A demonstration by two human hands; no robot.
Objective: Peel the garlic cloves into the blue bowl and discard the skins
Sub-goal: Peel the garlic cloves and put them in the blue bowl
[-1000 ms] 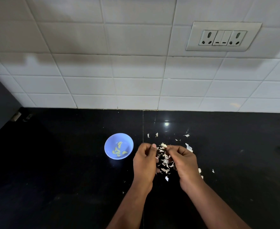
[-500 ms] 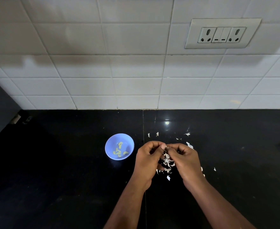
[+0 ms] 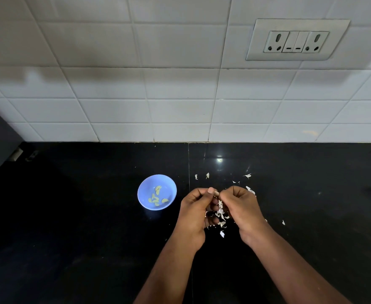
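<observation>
Over the scattered papery white skins (image 3: 220, 212) on the black counter (image 3: 70, 216), the left hand (image 3: 196, 210) and right hand (image 3: 240, 207) pinch one small, light, slippery-looking garlic clove (image 3: 216, 192) at its ends, the round blue plastic bowl (image 3: 157, 191) of peeled cloves lying at nine o'clock.

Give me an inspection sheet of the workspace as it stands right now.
Surface: black countertop, glossy, with a seam running front to back.
Job's things: blue bowl left of the hands, holding a few peeled cloves; a clove pinched between both hands' fingertips.
Clutter: garlic skins piled under and between the hands, with loose flakes scattered behind and to the right.
Hands: left hand and right hand both curled, working the clove above the skins.
Cables: nothing seen.
Surroundings: white tiled wall with a socket panel at upper right; dark panel at far left.
</observation>
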